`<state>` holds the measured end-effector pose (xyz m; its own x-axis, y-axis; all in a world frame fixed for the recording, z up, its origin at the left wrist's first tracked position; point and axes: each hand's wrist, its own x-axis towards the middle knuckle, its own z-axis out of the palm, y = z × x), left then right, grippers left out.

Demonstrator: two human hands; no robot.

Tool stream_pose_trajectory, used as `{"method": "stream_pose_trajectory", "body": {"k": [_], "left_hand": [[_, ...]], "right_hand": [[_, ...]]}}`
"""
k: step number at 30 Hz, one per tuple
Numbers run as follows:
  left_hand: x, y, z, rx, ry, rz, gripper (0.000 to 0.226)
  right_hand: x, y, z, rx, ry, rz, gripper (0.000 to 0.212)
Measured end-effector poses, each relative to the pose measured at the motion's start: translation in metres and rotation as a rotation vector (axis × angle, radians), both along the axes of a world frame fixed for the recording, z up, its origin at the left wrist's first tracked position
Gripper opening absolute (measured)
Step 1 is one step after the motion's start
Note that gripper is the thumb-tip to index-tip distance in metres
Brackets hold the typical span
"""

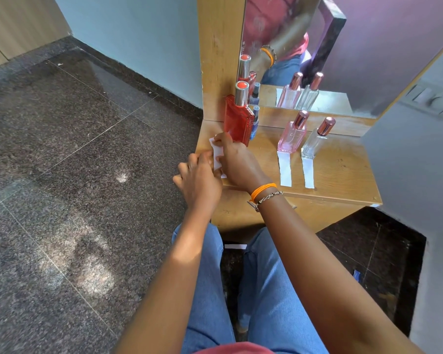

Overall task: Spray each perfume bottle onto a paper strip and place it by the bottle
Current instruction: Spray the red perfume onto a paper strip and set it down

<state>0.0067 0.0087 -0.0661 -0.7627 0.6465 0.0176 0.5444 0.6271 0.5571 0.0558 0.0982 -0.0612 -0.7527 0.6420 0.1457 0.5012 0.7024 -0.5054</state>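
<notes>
1. At the near edge of the pale wooden dressing shelf [343, 172], toward nine o'clock of its top, both hands meet over a white paper strip [217, 159]. The left hand [198, 180] has its fingers curled in at the strip's near end, seemingly pinching it. The right hand [237, 162], with an orange thread band and a metal chain bracelet [265, 194] at the wrist, nips the far end between thumb and fingertips. The paper is probably held at both ends so it can be laid straight.

2. Just beyond the right hand, at twelve o'clock from it, stands the tall red glass perfume bottle with a silver cap [238, 118], close enough that the fingers nearly touch its base. A small blue spray vial [255, 123] stands beside it, partly hidden.

3. At three o'clock on the shelf stand a pink glass bottle with a rose-gold cap [293, 134] and a clear glass bottle with a matching cap [316, 140], each with its own white strip lying in front, so those two look finished. The red bottle's strip is not yet released.

4. Farthest back, the wall mirror [356, 47] repeats the bottles.
</notes>
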Motion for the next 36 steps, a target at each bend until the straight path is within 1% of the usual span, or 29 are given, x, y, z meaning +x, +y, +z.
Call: {"method": "stream_pose_trajectory", "body": {"k": [2,4,7,11,15,18,21,27,32,36], "left_hand": [[0.000,0.000,0.000,0.004,0.001,0.004,0.036],[0.000,0.000,-0.001,0.010,0.000,0.002,0.035],[0.000,-0.001,0.000,0.014,0.001,0.001,0.036],[0.001,-0.002,0.003,0.015,-0.024,-0.003,0.030],[0.001,-0.002,0.004,0.015,-0.031,0.003,0.029],[0.001,-0.003,0.005,0.034,-0.044,0.010,0.029],[0.002,-0.004,0.006,0.053,-0.073,0.015,0.029],[0.003,-0.004,0.006,0.076,-0.092,0.025,0.026],[0.000,-0.004,0.007,0.131,-0.161,0.046,0.020],[0.001,-0.004,0.006,0.124,-0.145,0.043,0.021]], "right_hand": [[-0.001,0.001,-0.002,-0.069,0.090,-0.016,0.036],[-0.001,0.000,-0.004,-0.141,0.205,-0.046,0.036],[-0.001,-0.005,-0.007,-0.170,0.326,-0.102,0.042],[0.002,-0.015,-0.003,-0.216,0.556,-0.190,0.041],[-0.001,-0.022,-0.002,-0.282,0.665,-0.307,0.037],[-0.003,-0.024,-0.005,-0.264,0.649,-0.372,0.026],[-0.005,-0.024,-0.006,-0.233,0.623,-0.403,0.020],[-0.005,-0.019,-0.009,-0.195,0.586,-0.373,0.015],[-0.003,-0.015,-0.008,-0.217,0.580,-0.340,0.013],[-0.003,-0.013,-0.007,-0.198,0.559,-0.320,0.012]]}}
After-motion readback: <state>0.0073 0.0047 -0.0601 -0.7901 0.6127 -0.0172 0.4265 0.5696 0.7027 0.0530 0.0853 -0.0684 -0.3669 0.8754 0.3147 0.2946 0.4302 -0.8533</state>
